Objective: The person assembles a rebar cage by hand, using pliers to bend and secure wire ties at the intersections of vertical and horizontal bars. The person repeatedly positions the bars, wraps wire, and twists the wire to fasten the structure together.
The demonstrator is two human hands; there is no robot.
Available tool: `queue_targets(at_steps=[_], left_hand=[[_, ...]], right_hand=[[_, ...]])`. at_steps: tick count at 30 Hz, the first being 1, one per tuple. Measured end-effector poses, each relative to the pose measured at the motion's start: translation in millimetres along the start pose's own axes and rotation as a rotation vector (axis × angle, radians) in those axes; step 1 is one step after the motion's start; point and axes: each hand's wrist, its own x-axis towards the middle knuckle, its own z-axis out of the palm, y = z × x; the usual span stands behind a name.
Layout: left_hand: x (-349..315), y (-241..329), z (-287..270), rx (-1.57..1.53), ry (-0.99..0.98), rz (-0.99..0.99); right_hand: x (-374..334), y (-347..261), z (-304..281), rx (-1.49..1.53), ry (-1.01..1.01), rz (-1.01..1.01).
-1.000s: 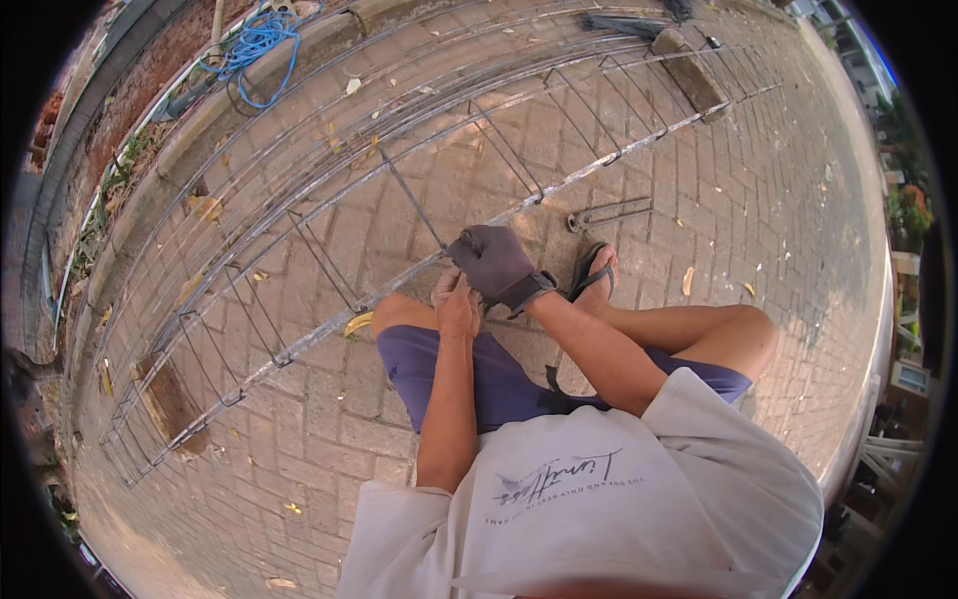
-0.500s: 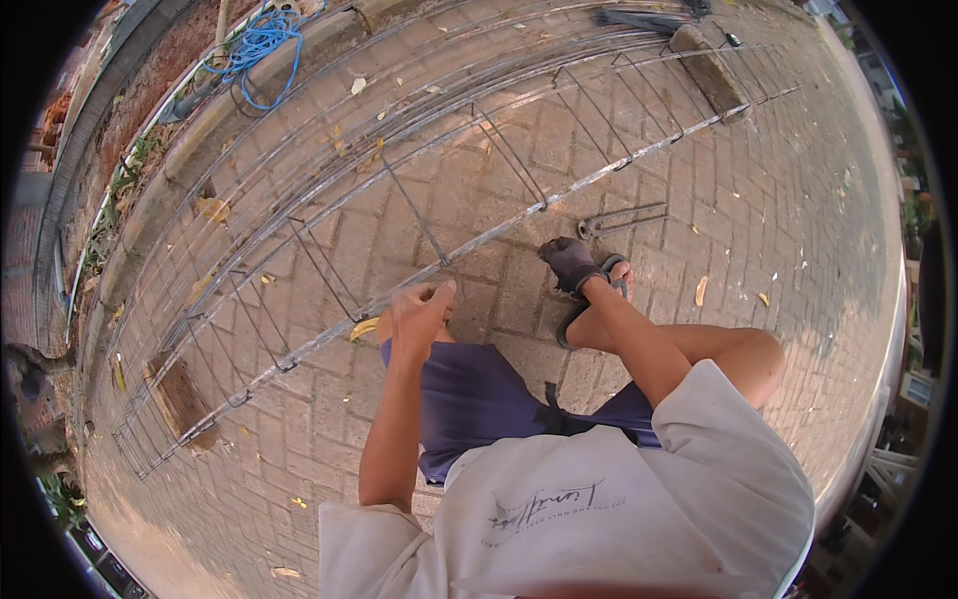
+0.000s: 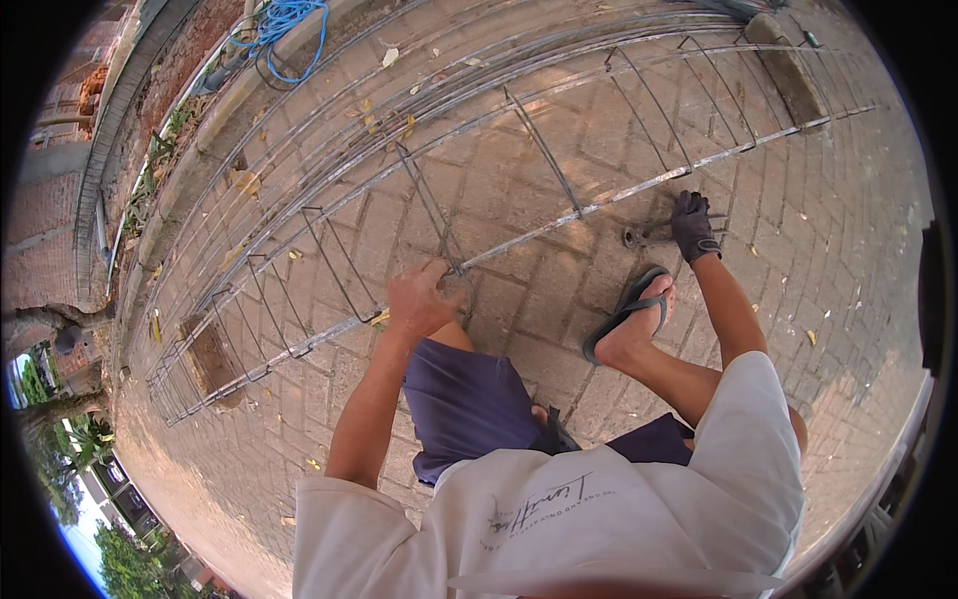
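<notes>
My bare left hand (image 3: 419,299) is beside the near bar of a long steel rebar cage (image 3: 521,240), close to a stirrup joint. Its thumb and forefinger are apart, and I see nothing between them. Whether its fingertips touch the bar, I cannot tell. My right hand (image 3: 693,226), in a dark glove, reaches down to the paving. Its fingers are closed over the handles of a pair of pincers (image 3: 631,238), whose round head sticks out to the left. The handle ends show past the glove on the right.
The cage lies on a block (image 3: 788,75) at the far right and another block (image 3: 207,357) at the left. Long loose bars run behind it. A coil of blue hose or rope (image 3: 284,28) hangs by the kerb (image 3: 215,125). My sandalled foot (image 3: 639,319) is below the pincers.
My right hand has moved right and away from me, from beside my foot onto the pincers. My left hand's fingers have gone from pinched to apart. The whole view has shifted.
</notes>
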Motion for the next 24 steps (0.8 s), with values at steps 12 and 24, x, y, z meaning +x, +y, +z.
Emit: queue_targets(at_steps=[12, 24], left_hand=[[-10, -3, 42, 0.142, 0.397, 0.14], [-16, -16, 59, 0.113, 0.436, 0.115]], right_hand=[[-27, 0, -72, 0.175, -0.184, -0.267], [-150, -86, -297, 1.599, -0.953, 0.356]])
